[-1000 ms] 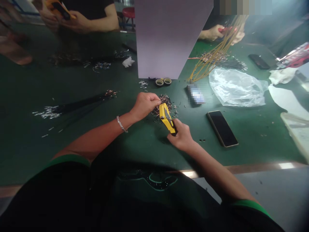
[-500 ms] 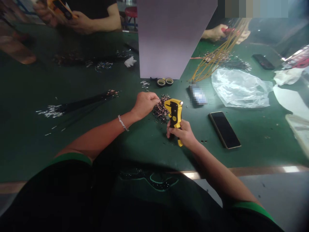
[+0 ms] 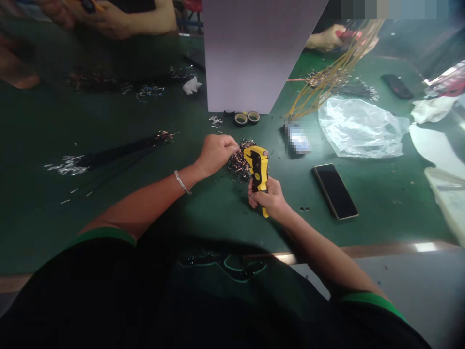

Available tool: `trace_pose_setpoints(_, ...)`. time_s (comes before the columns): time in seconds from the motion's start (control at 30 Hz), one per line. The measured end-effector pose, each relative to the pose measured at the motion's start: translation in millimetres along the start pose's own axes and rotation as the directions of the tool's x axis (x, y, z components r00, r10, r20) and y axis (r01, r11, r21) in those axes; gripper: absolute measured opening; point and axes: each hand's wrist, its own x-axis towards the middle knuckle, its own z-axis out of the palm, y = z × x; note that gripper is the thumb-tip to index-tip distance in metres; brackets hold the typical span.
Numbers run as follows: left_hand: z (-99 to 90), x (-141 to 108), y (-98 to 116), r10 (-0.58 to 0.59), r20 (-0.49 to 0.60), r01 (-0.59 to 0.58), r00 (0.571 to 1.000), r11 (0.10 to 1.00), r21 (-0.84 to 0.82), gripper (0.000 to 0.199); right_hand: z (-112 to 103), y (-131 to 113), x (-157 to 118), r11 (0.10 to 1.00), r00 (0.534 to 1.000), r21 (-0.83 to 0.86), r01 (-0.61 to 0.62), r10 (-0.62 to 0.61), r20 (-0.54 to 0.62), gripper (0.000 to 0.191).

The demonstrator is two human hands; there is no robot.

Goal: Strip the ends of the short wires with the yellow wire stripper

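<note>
A yellow wire stripper [image 3: 258, 167] is gripped closed-fisted in the right hand [image 3: 269, 198]; the left hand [image 3: 215, 155] is pinched at the wire pile [image 3: 238, 165] beside the stripper, its hold unclear.

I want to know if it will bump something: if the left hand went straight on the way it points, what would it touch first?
The left hand would meet the heap of short wire pieces first. Its fingertips look right at the edge of the heap, though depth is hard to judge from up here.
</note>
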Motion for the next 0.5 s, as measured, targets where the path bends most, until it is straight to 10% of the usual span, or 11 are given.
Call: trace_pose_setpoints(0.5, -1.4, 5, -5, -0.01, -0.022, 0.01, 1.0, 1.0, -0.019, 0.015, -11, 0, 5, 0.999, 0.999, 0.045, 0.014, -0.015, 0.03, 0.021)
